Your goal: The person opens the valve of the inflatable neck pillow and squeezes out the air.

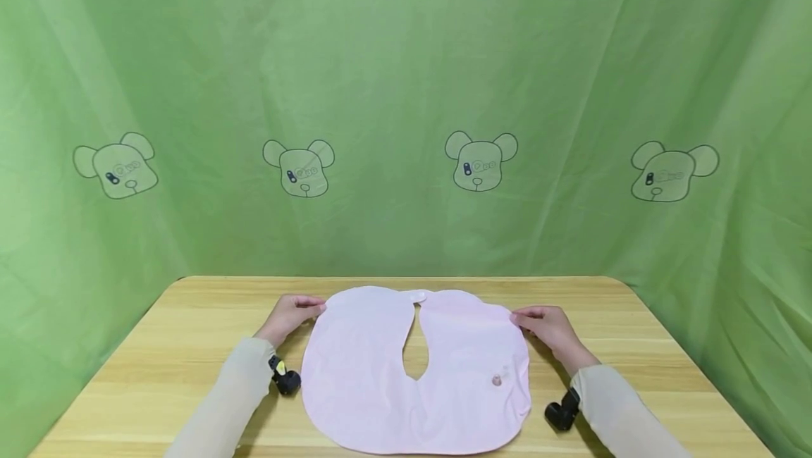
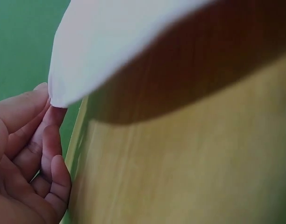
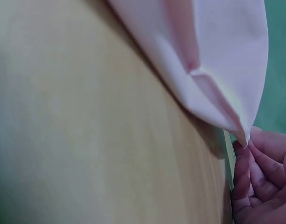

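Note:
A pale pink bib lies spread out at the front of the wooden table, its teardrop neck opening in the middle and a fastened tab at the far edge. Its upper left edge is pinched between the thumb and fingertips of my left hand. On the opposite side, my right hand pinches the upper right edge. The left wrist view shows the bib's edge raised over the table, casting a shadow. Folds run toward the pinched corner of the bib in the right wrist view. A small brownish print marks its right half.
The light wooden table has rounded far corners. Green cloth with bear-head outlines hangs behind it and at both sides. Small black cameras are strapped to both wrists over pale sleeves.

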`<state>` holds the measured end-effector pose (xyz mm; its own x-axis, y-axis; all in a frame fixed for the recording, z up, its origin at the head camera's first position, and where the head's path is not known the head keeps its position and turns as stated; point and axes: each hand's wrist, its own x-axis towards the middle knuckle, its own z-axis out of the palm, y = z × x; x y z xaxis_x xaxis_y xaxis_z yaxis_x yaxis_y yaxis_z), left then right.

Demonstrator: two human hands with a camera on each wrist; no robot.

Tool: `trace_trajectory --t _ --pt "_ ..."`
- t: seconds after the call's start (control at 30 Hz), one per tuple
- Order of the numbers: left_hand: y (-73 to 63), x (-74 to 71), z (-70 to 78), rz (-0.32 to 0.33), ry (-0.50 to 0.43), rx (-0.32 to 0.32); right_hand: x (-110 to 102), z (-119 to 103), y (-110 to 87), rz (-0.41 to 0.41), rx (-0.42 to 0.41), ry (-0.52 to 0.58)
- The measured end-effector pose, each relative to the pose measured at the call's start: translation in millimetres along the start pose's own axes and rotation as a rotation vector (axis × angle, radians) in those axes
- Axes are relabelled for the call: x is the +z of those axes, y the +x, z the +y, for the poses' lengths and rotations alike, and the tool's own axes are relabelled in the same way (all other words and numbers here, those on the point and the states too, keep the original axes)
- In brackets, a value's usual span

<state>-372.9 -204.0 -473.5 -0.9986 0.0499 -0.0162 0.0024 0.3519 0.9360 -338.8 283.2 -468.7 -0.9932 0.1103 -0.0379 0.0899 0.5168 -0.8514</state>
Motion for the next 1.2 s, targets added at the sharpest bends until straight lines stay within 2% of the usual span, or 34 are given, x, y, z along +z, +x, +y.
trace_trajectory --t 0.23,0.37,0.5,0.8,0.97,1.2 --pt "-0.5 -2.7 3.9 -0.006 0.015 -0.014 -3 -5 0.6 0.003 -0.019 0.026" --pt "-6.9 -7.6 6.3 0.004 0.064 -0.009 -8 -10 -6.3 -0.009 -0.01 0.004" --pt "-16.5 -16.5 8.4 -0.008 0.114 0.019 -18 -14 -17.9 -0.019 -0.024 -0.04" --pt "-39.9 -33.0 8.0 -0.026 0.126 0.021 -29 -16 -47.3 -0.063 -0.085 -0.112" --pt "-55.7 -34.4 8.8 -0.052 0.127 0.04 -30 -16 -64.9 -0.058 -0.094 -0.138" --pt "-74.6 -31.9 14.0 -0.043 0.106 0.041 -29 -20 -84.1 -0.067 -0.122 -0.141"
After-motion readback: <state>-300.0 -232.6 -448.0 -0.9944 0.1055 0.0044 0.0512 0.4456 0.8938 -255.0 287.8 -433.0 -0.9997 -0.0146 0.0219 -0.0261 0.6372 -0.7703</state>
